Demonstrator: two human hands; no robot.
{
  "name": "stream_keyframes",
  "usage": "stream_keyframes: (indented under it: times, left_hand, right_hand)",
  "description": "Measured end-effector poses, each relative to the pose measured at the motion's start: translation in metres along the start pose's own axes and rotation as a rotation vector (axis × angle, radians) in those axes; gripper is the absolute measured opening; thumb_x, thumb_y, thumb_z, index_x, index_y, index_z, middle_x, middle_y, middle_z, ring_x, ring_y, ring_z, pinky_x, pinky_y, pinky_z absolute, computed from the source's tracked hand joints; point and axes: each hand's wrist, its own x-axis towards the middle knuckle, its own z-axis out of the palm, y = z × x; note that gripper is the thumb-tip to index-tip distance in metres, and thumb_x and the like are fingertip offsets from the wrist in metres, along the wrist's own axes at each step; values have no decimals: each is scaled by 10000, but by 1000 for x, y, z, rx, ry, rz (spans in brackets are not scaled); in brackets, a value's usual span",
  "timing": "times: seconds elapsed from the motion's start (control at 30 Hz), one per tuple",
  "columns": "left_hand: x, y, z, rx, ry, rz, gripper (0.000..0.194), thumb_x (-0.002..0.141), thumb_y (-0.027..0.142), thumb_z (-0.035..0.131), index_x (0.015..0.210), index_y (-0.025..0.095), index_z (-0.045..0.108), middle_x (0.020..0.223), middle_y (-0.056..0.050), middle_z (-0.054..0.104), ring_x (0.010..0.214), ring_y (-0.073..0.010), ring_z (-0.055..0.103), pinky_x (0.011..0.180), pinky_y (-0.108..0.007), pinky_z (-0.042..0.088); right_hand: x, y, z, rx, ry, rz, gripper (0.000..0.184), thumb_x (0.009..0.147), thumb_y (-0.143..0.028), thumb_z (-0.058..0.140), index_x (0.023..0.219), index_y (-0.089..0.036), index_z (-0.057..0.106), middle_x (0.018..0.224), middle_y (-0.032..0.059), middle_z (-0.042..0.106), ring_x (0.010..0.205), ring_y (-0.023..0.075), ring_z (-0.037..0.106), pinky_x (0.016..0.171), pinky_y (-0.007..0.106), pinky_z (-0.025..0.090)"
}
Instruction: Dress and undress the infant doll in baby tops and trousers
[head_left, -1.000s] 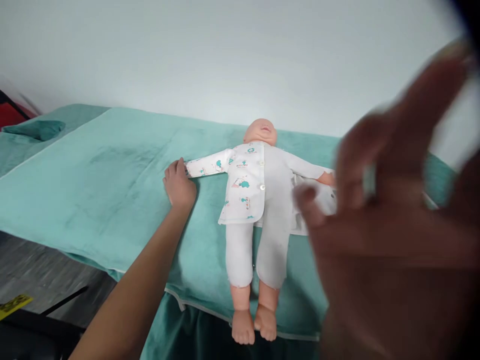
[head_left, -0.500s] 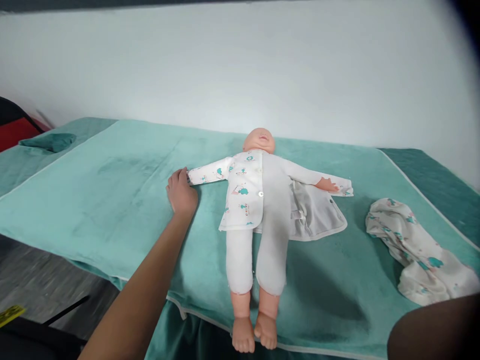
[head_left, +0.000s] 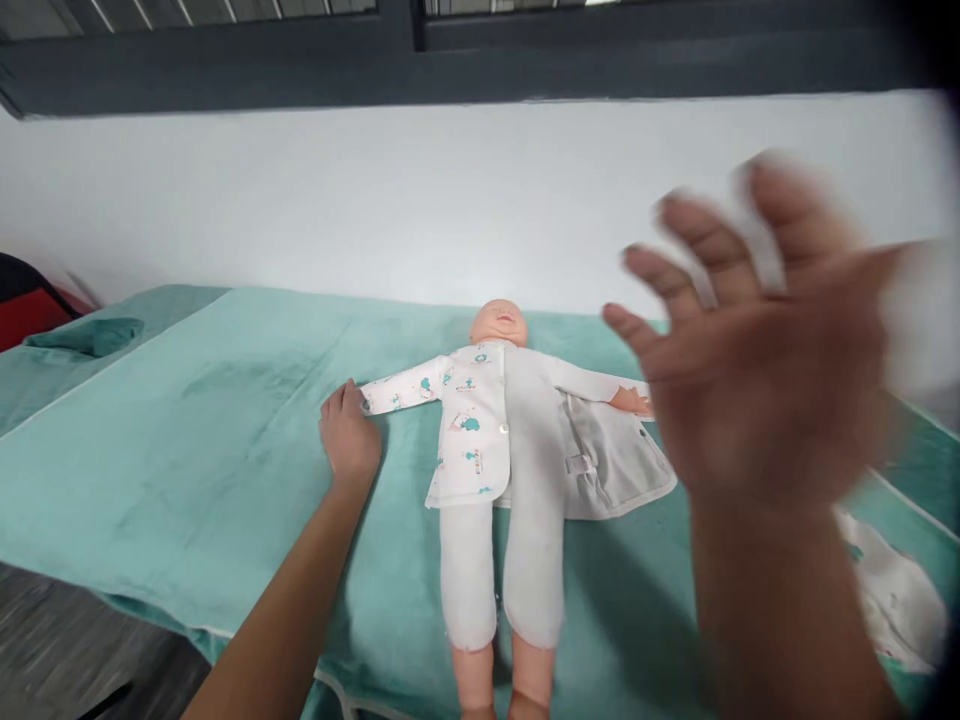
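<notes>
A baby doll (head_left: pixel 534 430) lies face up on a green cloth, wearing a white baby jacket (head_left: pixel 466 440) with small printed figures. The jacket covers the doll's torso on the left side of the view; its other half is spread open beneath the arm at the right. My left hand (head_left: pixel 350 432) has its fingers closed over the end of the doll's sleeve (head_left: pixel 405 390), hiding the doll's hand there. Raised in front of the camera, my right hand (head_left: pixel 769 370) is blurred, fingers spread, with nothing in it. It blocks part of the cloth.
Printed white baby clothing (head_left: pixel 892 590) lies crumpled at the right, partly behind my right forearm. The green cloth (head_left: pixel 187 450) covers the table up to a white wall (head_left: pixel 337 200). A dark window frame (head_left: pixel 225 70) runs above. Something black and red (head_left: pixel 30 305) stands at the far left.
My right hand has come up into view at the right, fingers spread. My left hand stays at the sleeve end. The camera has tilted up, showing the window frame.
</notes>
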Motion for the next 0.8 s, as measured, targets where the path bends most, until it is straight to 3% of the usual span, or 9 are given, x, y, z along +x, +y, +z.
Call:
stream_keyframes:
  times: [0.03, 0.13, 0.23, 0.3, 0.43, 0.57, 0.67, 0.8]
  left_hand:
    - [0, -1, 0, -33, 18, 1, 603, 789, -10, 394, 1370, 63, 536, 1340, -198, 554, 1308, -336, 454, 1124, -487, 378]
    - [-1, -4, -2, -157, 84, -8, 628, 733, -39, 403, 1311, 136, 573, 1300, -141, 572, 1290, -283, 472, 1124, -438, 393]
    - [-1, -5, -5, -263, 137, -58, 568, 743, -17, 404, 1237, 188, 596, 1221, -95, 607, 1176, -237, 542, 1039, -394, 454]
    - [-1, -4, -6, -292, 143, -103, 505, 775, 23, 417, 1208, 204, 604, 1189, -79, 618, 1063, -214, 578, 966, -372, 480]
    - [1, 0, -9, -288, 116, -171, 368, 841, 144, 456, 1158, 212, 631, 1128, -61, 649, 938, -195, 592, 915, -360, 479]
    - [1, 5, -13, -296, 64, -214, 303, 888, 269, 468, 1130, 220, 643, 1068, -45, 684, 860, -187, 602, 847, -344, 479]
    - [0, 9, -16, -334, 49, -196, 280, 896, 295, 470, 1106, 222, 640, 1089, -44, 697, 920, -197, 628, 852, -342, 484]
    - [-1, 9, -17, -336, 23, -187, 270, 890, 274, 482, 1123, 240, 614, 1098, -41, 715, 1010, -221, 644, 915, -375, 493]
  right_hand:
    - [4, 15, 5, 75, -10, 2, 312, 1014, -395, 382, 1285, -340, 528, 1322, 12, 582, 1204, 207, 595, 980, 452, 531]
    - [11, 74, 8, 6, 78, 97, 269, 978, -403, 480, 1220, -309, 550, 1278, 23, 619, 1172, 195, 612, 965, 413, 532]
    - [16, 126, -8, -133, 174, 168, 301, 925, -417, 563, 1186, -267, 566, 1256, 52, 641, 1153, 204, 619, 961, 407, 523]
    - [19, 148, -27, -247, 236, 184, 321, 884, -396, 612, 1163, -241, 585, 1228, 66, 657, 1132, 204, 621, 997, 413, 492]
    - [22, 168, -65, -448, 200, 269, 312, 854, -368, 603, 1124, -213, 610, 1195, 78, 675, 1087, 210, 627, 989, 396, 470]
    - [13, 180, -94, -861, -27, 500, 251, 868, -332, 528, 1052, -218, 656, 1142, 81, 695, 1037, 240, 630, 903, 367, 454]
    - [4, 187, -111, -1096, -152, 627, 300, 926, -389, 429, 906, -228, 680, 1013, 88, 719, 915, 254, 635, 773, 346, 428]
    - [1, 189, -127, -1204, -142, 643, 409, 949, -466, 383, 808, -216, 675, 953, 116, 722, 866, 259, 628, 707, 335, 382]
